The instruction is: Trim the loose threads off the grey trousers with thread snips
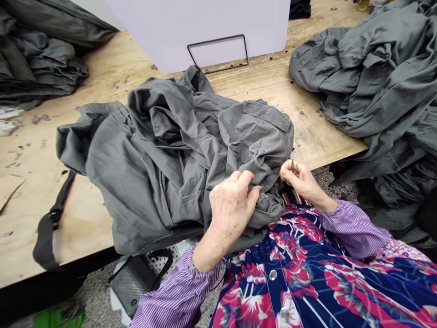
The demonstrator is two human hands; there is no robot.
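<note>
Where the grey garment lay: across the middle of the table, bunched and creased, its near side hanging over the table's edge toward 6 o'clock; a flap pocket showed toward its 2 o'clock side.
Left hand: on the garment's 4 o'clock side, fingers curled and pinching the cloth near the thumb.
Right hand: just beside the garment, between 3 and 4 o'clock, fingers curled closed; whether they held anything fine could not be told.
Striped sleeves: purple and white, on both forearms.
Floral apron: at 5 o'clock, close against the table.
Black strap: at 8 o'clock, with a buckle, hanging over the table's edge.
Pale panel: at 12 o'clock, with a black wire frame at its foot.
Right-hand pile: more grey cloth, at 2 o'clock, draping off the table.
Left-hand pile: dark grey cloth, at 10 o'clock.
Black mesh item: below the table's edge, at 7 o'clock.
</note>
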